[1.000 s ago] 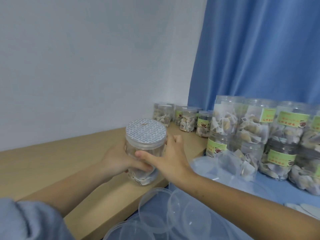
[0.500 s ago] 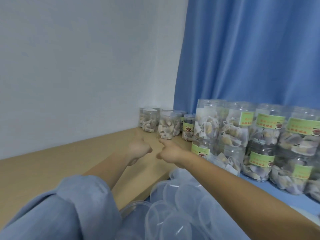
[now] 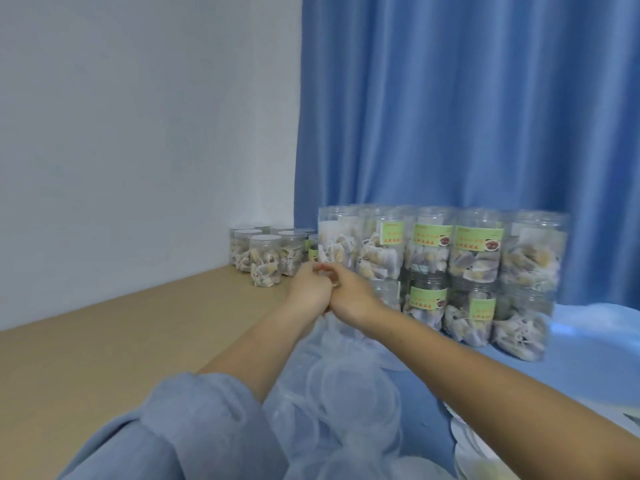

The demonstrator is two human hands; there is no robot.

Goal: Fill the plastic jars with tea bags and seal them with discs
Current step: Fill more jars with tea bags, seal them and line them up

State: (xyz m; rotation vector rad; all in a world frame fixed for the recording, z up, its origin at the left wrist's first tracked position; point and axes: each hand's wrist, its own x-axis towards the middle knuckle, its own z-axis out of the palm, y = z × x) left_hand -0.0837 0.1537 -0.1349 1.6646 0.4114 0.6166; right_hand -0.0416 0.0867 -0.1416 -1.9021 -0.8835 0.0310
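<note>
Left hand (image 3: 309,292) and right hand (image 3: 349,292) touch, grip unclear, before clear cylindrical plastic jars (image 3: 440,268) of papery tea bags.

The jars (image 3: 436,258) are clear, glossy plastic with green paper labels (image 3: 479,239), holding papery tea bags (image 3: 375,261). The near lids (image 3: 349,389) are thin translucent plastic. The left tabletop (image 3: 104,341) looks like matt, smooth wood. The far curtain (image 3: 467,105) and the near sleeve (image 3: 180,427) are soft matt blue cloth.
</note>
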